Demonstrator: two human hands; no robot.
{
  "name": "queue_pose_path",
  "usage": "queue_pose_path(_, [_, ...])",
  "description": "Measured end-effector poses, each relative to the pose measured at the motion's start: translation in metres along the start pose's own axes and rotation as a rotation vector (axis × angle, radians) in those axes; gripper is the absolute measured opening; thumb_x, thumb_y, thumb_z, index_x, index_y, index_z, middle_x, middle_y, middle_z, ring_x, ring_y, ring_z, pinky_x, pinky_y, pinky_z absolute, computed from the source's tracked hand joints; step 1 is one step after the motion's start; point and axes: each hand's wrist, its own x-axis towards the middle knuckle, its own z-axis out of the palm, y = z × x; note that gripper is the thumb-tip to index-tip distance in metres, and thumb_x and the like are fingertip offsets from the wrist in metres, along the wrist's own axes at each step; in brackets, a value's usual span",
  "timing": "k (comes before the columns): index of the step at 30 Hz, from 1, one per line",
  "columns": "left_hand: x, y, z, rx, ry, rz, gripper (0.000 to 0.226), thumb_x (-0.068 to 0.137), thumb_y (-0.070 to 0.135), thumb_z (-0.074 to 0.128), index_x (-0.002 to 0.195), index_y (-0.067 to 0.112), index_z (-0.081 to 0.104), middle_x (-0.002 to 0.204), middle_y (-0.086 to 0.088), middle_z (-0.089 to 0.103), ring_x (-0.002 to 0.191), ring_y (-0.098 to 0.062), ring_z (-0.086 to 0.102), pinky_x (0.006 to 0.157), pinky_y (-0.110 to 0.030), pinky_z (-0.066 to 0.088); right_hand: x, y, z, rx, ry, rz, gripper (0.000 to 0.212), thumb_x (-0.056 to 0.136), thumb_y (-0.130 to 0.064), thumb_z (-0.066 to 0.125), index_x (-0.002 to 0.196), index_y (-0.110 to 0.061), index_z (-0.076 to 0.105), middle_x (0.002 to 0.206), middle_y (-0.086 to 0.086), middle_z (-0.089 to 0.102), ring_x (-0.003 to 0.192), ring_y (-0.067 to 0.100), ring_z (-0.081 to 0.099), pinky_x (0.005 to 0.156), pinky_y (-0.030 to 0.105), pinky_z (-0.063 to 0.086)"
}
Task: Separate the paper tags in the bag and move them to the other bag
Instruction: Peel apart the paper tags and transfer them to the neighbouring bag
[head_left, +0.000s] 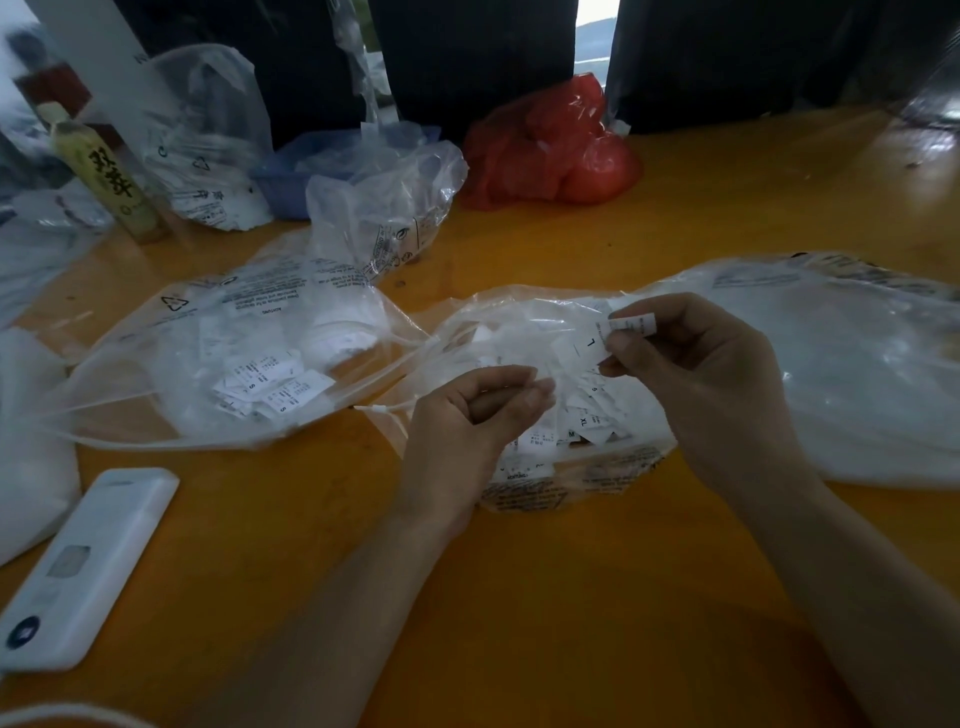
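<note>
Above the open bag of mixed tags (550, 395), in the middle of the table, we see one paper tag (613, 338) marked L, pinched between thumb and fingers of the right hand (696, 374). Its long axis runs about left to right. The other bag (234, 364), where sorted tags lie, is to the left, so we judge the tag must travel leftward, past the left hand (467, 421), which is nearer to that bag and hangs loosely curled, holding nothing we can see. Around them is an orange table (571, 597), with a white remote (83, 566), a red bag (550, 145) and a bottle (104, 176).
</note>
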Motion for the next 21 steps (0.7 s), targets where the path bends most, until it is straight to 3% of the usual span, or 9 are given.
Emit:
queue_pose_path(5, [-0.0006,0.0008,0.0012,0.029,-0.007,0.002,0.036,0.081,0.025,0.084,0.113,0.012,0.077,0.106,-0.008,0.082,0.108,-0.023,0.077,0.099,-0.034,0.06,-0.0026,-0.0011,0.0039,-0.135,-0.008,-0.074,0.015,0.094,-0.009,0.071,0.101,-0.023,0.071,0.086,-0.009,0.076,0.08,0.005,0.075,0.072,0.015,0.057])
queue_pose_path(15, [-0.0011,0.0006,0.0008,0.079,-0.012,0.035,0.029,0.086,0.02,0.08,0.114,0.013,0.076,0.105,-0.004,0.082,0.107,-0.017,0.077,0.093,-0.023,0.059,-0.0069,0.0028,0.0099,-0.361,0.008,-0.167,0.019,0.096,-0.012,0.071,0.103,-0.03,0.067,0.094,-0.024,0.069,0.089,-0.003,0.07,0.077,0.008,0.053])
queue_pose_path(21, [-0.0016,0.0001,0.0012,0.043,0.002,0.025,0.031,0.088,0.023,0.08,0.116,0.012,0.076,0.105,-0.008,0.082,0.105,-0.022,0.078,0.094,-0.031,0.061,-0.0056,0.0042,0.0084,-0.415,-0.022,-0.196,0.02,0.095,-0.01,0.072,0.102,-0.029,0.069,0.095,-0.027,0.067,0.094,-0.006,0.067,0.078,0.004,0.049])
